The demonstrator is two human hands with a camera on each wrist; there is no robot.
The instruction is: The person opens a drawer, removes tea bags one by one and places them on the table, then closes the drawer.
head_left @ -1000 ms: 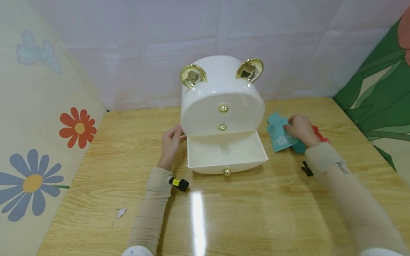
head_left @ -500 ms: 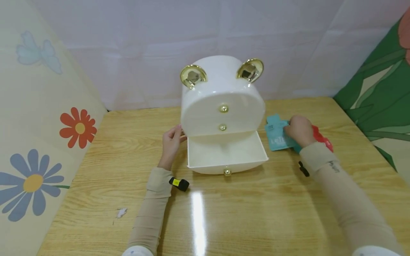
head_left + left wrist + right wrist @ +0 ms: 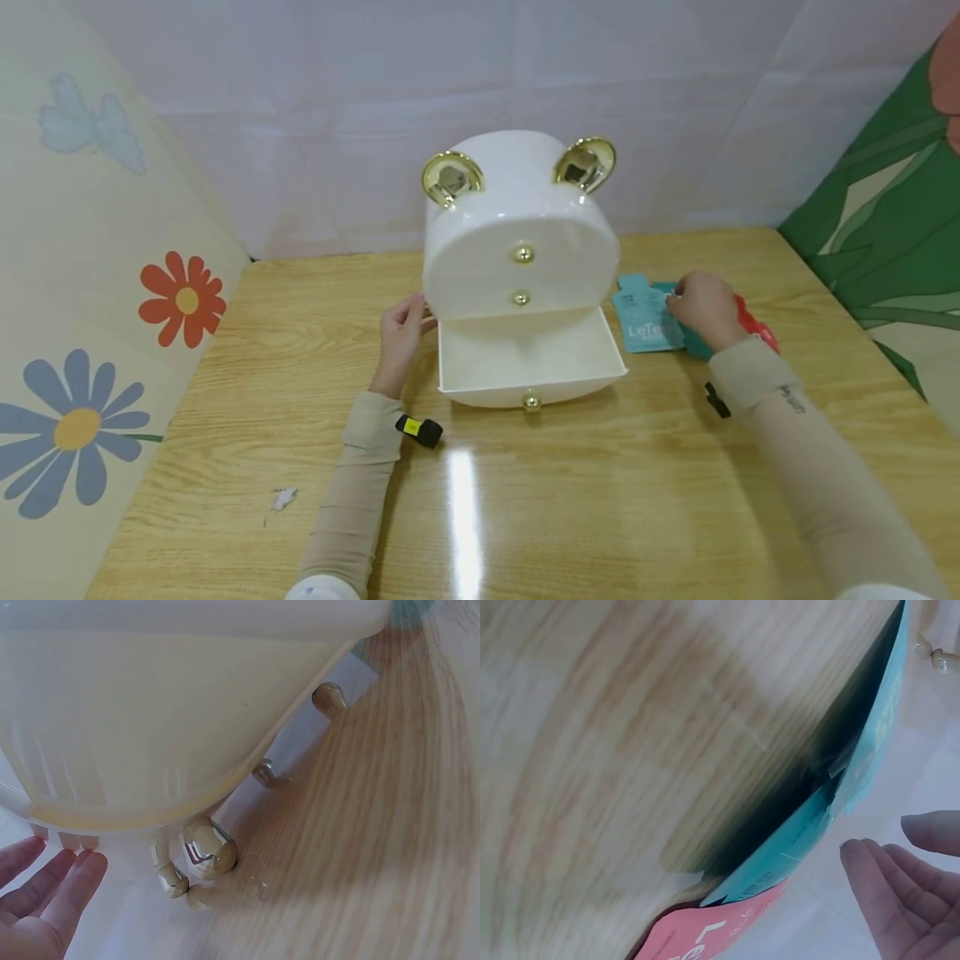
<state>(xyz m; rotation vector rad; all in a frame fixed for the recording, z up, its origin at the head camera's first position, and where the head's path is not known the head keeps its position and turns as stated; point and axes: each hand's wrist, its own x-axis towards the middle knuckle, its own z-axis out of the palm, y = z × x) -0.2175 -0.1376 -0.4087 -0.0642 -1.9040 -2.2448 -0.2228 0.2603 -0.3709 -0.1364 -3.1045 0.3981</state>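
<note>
A white bear-shaped storage box [image 3: 521,237] with gold ears stands at the back middle, its bottom drawer [image 3: 532,350] pulled out and bare inside. My left hand [image 3: 401,333] is at the box's left side; in the left wrist view its extended fingers [image 3: 82,885] lie right at the white edge. On the right, a light-teal pouch [image 3: 648,321] lies beside the drawer, partly over a darker teal pouch [image 3: 697,346]. My right hand [image 3: 703,307] is over the pouches' right part. In the right wrist view, its thumb and fingers [image 3: 877,892] are apart, nothing between them.
A red pouch [image 3: 753,325] lies just right of the teal ones, partly hidden by my right hand. Gold round knobs [image 3: 532,402] project from the drawer fronts. A pale torn scrap or mark [image 3: 283,498] shows at the table's left. A white cloth [image 3: 337,150] hangs behind.
The light-teal pouch has turned and shifted left toward the drawer, its lettering now more in view. My right hand has moved only slightly; my left hand and the box stay put.
</note>
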